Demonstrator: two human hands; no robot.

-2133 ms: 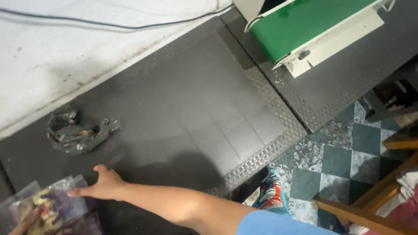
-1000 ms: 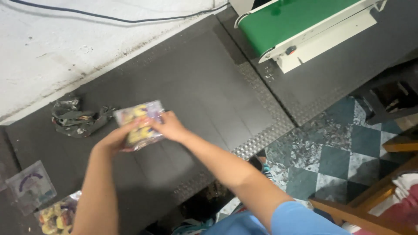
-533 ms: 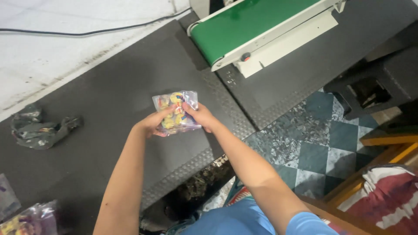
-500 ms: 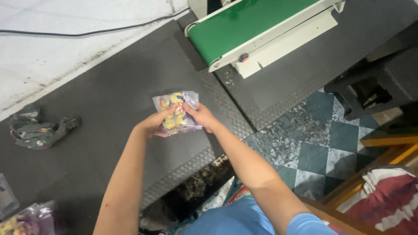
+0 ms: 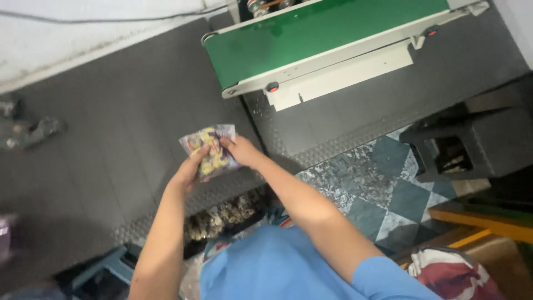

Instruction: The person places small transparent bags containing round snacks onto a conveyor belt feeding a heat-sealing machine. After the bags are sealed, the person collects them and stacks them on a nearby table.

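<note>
Holding clear packet [image 5: 210, 151] — left hand [image 5: 189, 171] grip | right hand [image 5: 241, 151] grip — near green conveyor [image 5: 316, 36]

The small bag [image 5: 210, 149] pinched between the left hand [image 5: 191, 169] and the right hand [image 5: 240, 151] was thin clear plastic, glossy and crinkled, with coloured pieces showing through. Beneath the hands lay a dark grey rubber-like mat [image 5: 111, 150], matt, with a studded, rough border along its near edge. Up and to the right of the hands, the conveyor belt [image 5: 322, 30] had a smooth, matt green surface, framed by painted white metal side rails [image 5: 344, 75]. Right of the hands, the floor tiles [image 5: 383, 183] looked mottled and stone-like with a slight sheen. The sleeve [image 5: 388, 280] of the right arm was soft blue cloth.
</note>
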